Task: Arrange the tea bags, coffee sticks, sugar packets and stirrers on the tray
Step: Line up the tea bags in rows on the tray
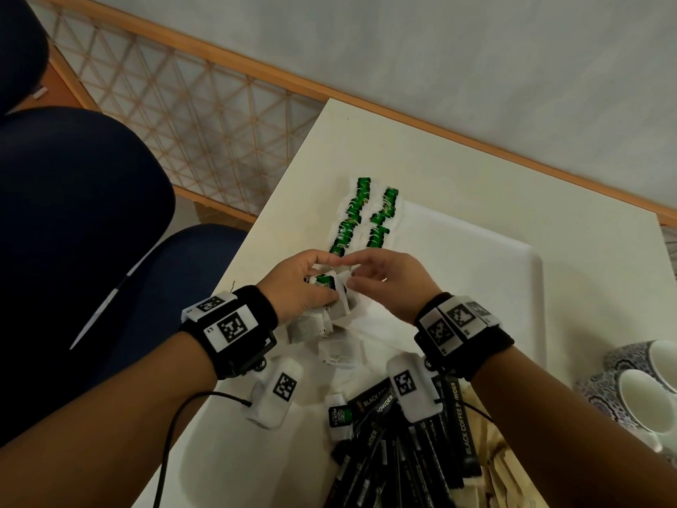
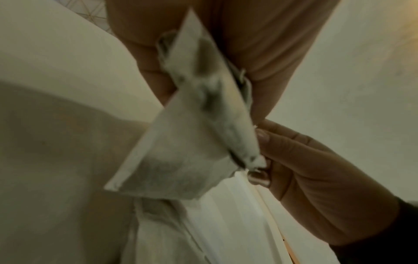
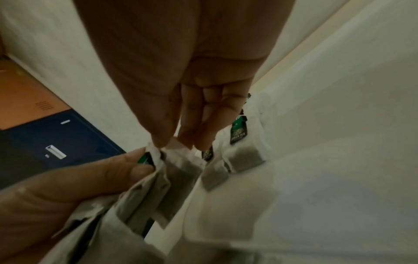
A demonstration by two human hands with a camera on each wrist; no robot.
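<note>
Over a pale table (image 1: 458, 170), we hold a bunch of tea bags (image 1: 331, 298) in our left hand (image 1: 296, 284), thumb and curled fingers clamped around it. Our right hand (image 1: 388, 284), at its 3 o'clock, pinches one bag's edge between thumb and fingertips (image 3: 162, 137). Two rows of tea bags (image 1: 362, 218) lie at 12 o'clock beside the white tray (image 1: 513, 273).

Green-tagged tea bags (image 1: 361, 220) lie in two rows on white tray (image 1: 513, 273)

Thin, soft paper tea bags (image 1: 339, 309) with shiny green tags, smooth white plastic tray (image 1: 513, 273), smooth pale matt desk (image 1: 458, 159), shiny black coffee sticks (image 1: 388, 452), plain wood stirrers (image 1: 494, 467)
</note>
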